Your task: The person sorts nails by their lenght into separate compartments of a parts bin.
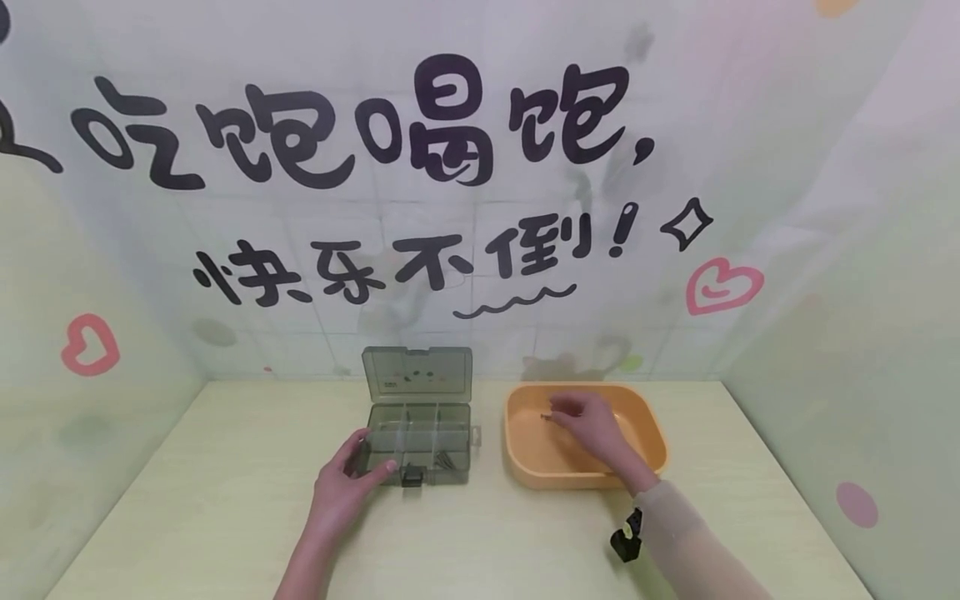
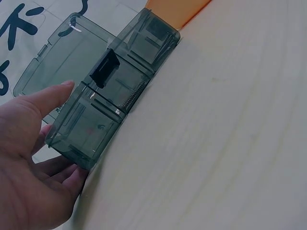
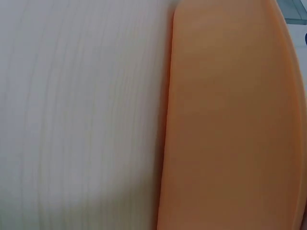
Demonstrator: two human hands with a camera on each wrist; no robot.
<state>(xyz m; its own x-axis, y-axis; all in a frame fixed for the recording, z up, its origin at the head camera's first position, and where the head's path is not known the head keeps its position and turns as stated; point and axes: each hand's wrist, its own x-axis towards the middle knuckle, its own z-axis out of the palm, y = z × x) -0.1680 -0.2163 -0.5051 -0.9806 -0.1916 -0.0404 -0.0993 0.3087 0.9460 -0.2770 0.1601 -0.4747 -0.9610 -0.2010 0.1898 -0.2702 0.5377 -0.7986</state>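
A grey see-through compartment box (image 1: 381,477) stands on the table with its lid tilted up at the back. Small dark pieces (image 1: 446,461) lie in its front right compartment. My left hand (image 1: 339,493) grips the box's left end, the thumb over the front rim and the fingers at the side. Over the orange basin (image 1: 581,481), my right hand (image 1: 594,427) pinches a tiny dark screw-like piece (image 1: 547,417) between thumb and finger; its exact kind is too small to tell. In the right wrist view the basin's wall (image 3: 235,120) hides nearly all of that hand.
The pale wooden table (image 1: 495,542) ends at a back wall (image 1: 480,342) covered with a printed sheet, and similar sheets hang at both sides. A black strap mount (image 1: 627,537) sits at the right wrist. The box's black latch (image 1: 412,477) sticks out in front.
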